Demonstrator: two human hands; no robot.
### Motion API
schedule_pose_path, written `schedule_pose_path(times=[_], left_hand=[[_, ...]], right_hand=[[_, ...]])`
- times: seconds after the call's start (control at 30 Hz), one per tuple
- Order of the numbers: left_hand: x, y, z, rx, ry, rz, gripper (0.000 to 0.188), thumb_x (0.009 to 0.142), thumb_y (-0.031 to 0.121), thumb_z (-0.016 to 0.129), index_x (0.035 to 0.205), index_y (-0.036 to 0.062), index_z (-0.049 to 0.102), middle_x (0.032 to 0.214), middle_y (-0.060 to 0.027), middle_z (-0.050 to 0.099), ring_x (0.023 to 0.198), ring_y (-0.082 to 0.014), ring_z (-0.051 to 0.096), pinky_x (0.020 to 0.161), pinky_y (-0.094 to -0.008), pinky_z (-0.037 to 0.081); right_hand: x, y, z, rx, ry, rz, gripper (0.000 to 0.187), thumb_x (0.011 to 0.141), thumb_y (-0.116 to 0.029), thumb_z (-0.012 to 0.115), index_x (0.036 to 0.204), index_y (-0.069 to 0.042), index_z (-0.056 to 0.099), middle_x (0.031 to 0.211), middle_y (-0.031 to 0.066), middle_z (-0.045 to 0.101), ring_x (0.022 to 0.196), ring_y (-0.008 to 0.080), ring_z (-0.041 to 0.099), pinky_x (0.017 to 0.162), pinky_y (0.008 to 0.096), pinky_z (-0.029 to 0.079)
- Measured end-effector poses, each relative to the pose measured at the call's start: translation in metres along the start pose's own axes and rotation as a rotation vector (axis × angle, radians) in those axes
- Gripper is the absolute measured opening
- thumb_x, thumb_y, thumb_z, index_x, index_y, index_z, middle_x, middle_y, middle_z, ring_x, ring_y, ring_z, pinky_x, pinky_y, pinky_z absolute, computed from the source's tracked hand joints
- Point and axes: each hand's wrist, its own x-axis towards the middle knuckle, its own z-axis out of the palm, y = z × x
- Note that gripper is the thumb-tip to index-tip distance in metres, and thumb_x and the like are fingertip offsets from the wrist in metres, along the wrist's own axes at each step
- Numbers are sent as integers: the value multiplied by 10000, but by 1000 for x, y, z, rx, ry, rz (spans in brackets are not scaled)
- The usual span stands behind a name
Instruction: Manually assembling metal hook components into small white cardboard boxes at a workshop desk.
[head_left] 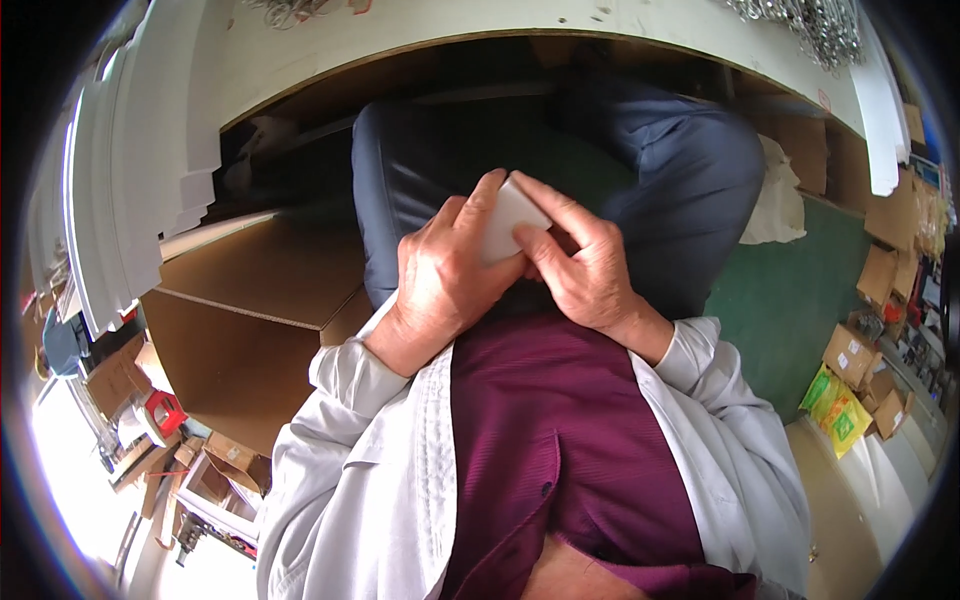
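Observation:
Above my lap I hold a small white flat block with rounded corners (512, 222); its exact kind does not show. My left hand (446, 255) wraps round its left side, with fingers along the edge and its lower part hidden. From the other side my right hand (580, 262) grips it, the thumb lying on the white face and a finger reaching to the top corner. Both hands are closed on it. Beyond them is the near edge of a white worktable (460, 22).
An open cardboard box (240, 340) stands on my left, beside stacked white strips (125, 180). Shiny metal pieces (805, 25) lie heaped on the worktable's right end. Small cartons (850, 355) and a yellow-green packet (835, 410) are at the right, past the green floor (790, 290).

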Motion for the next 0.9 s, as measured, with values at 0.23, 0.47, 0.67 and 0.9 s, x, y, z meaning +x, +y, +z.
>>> schedule_pose_path(times=[0.23,0.47,0.67,0.9], left_hand=[[0,-30,-44,-238,-256,-200,624,728,97,910,1292,-9,665,1091,-168,756,1000,-232,738,914,-333,569],[-18,-72,-121,-326,-415,-474,545,801,74,865,1291,-44,659,1087,-139,753,951,-195,714,874,-323,582],[-28,-74,-133,-939,-231,-536,549,835,146,861,1286,-81,647,1066,-154,751,891,-210,734,727,-327,611],[-25,-56,-120,-1221,10,-358,463,859,182,851,1237,-30,686,942,-109,760,782,-171,723,718,-321,625]], right_hand=[[19,5,-33,224,177,83,400,1047,-121,623,1418,24,593,1026,87,745,744,103,688,615,220,531],[36,16,-72,376,386,130,369,1034,-145,616,1367,12,643,1033,110,764,778,166,731,644,262,557],[43,34,-85,552,385,156,341,1032,-137,620,1338,9,656,1006,85,755,778,157,726,635,262,554],[45,35,-83,638,389,275,219,1034,-168,622,1189,-34,698,955,56,751,782,139,722,652,258,551]])
